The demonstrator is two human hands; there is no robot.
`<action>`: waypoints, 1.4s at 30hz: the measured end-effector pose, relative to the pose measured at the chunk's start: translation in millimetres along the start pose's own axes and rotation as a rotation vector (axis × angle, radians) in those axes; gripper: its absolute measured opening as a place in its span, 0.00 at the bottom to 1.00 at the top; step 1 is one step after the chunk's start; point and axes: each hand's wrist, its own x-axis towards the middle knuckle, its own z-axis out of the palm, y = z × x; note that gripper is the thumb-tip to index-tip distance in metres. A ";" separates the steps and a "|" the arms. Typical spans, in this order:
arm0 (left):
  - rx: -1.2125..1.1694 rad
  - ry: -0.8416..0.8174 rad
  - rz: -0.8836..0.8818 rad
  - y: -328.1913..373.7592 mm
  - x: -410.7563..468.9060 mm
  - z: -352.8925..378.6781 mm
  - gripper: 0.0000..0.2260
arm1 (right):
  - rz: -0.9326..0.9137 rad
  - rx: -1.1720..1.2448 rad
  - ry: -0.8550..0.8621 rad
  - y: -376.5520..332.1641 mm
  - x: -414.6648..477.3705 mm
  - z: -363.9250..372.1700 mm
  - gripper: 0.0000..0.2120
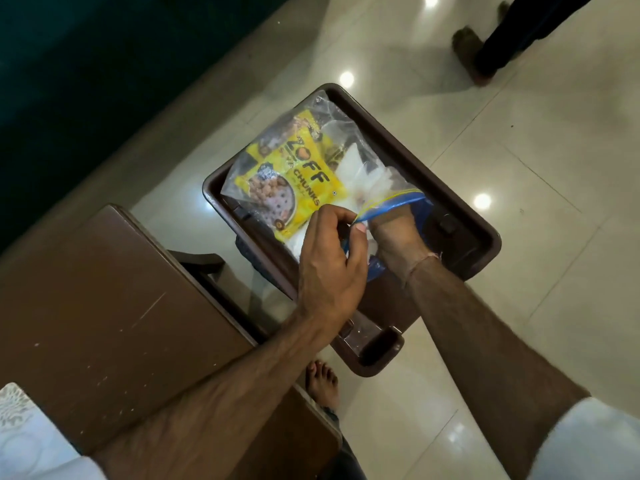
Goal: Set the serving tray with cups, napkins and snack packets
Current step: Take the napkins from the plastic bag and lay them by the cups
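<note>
- over the brown tray point(478, 237), a clear zip bag point(311, 133) lies with yellow snack packets point(294, 181) and white napkins point(363, 178) inside.
- left hand point(332, 261) pinches the bag's blue zip edge.
- right hand point(394, 230) reaches into the bag's mouth; its grip cannot be told.

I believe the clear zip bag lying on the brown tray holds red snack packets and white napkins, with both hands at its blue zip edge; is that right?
Not quite: the snack packets are yellow, not red, as the head view shows. The rest holds: the clear zip bag lies on the brown tray, white napkins are inside, and the left hand and right hand are at its blue zip edge.
</note>
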 end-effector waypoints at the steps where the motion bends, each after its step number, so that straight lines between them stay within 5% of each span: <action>1: -0.007 0.008 -0.018 0.0 0.4 -0.4 0.02 | -0.029 -0.034 0.035 4.1 -4.8 -8.4 0.07; 2: -0.018 0.017 -0.033 0.1 0.9 -0.5 0.02 | -0.052 -0.048 0.054 10.7 -11.5 -19.0 0.02; 4: -0.032 0.019 -0.075 0.1 2.5 -0.8 0.03 | -0.035 -0.023 0.041 17.9 -29.1 -43.0 0.13; 7: -0.025 -0.018 -0.199 -0.5 5.5 -2.7 0.05 | -0.064 -0.019 -0.037 15.2 -61.6 -79.7 0.11; 17: -0.537 -0.474 -0.559 33.2 -44.9 -51.2 0.17 | -0.033 0.016 -0.330 -6.9 -138.0 -116.1 0.13; 30: -0.451 -0.136 -0.427 17.8 -85.5 -163.8 0.06 | 0.175 0.139 -0.522 7.9 -171.2 -29.4 0.15; 34: -0.442 -0.238 -0.447 7.0 -91.5 -202.3 0.10 | 0.118 0.005 -0.538 6.0 -179.4 1.8 0.17; 42: 0.090 0.001 -0.382 -29.4 -122.2 -243.6 0.18 | 0.090 -0.186 -0.691 17.2 -220.8 85.5 0.14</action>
